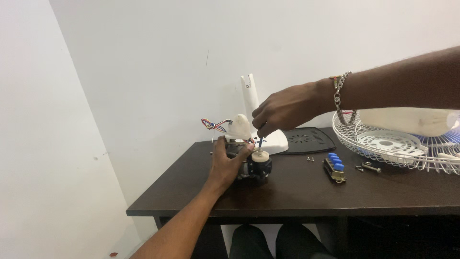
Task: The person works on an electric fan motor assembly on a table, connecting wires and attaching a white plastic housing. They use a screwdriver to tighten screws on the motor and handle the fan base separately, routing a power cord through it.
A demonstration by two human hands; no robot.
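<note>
A small fan motor (256, 167) with a white round cap on top sits on the dark wooden table (297, 192). My left hand (225, 163) grips the motor from its left side. My right hand (282, 109), with a chain bracelet at the wrist, holds a thin blue-handled screwdriver (260, 141) upright, its tip down on the motor's top. Coloured wires (214, 125) curl out behind a white plastic housing part (239, 128) just behind the motor.
A white fan stand neck (249, 93) and base stand behind. A black vented cover (306, 140) lies beside it. A blue-button switch block (334, 166), loose screws (310, 158) and a bracket (369, 167) lie mid-table. A white wire fan guard (397, 144) fills the right.
</note>
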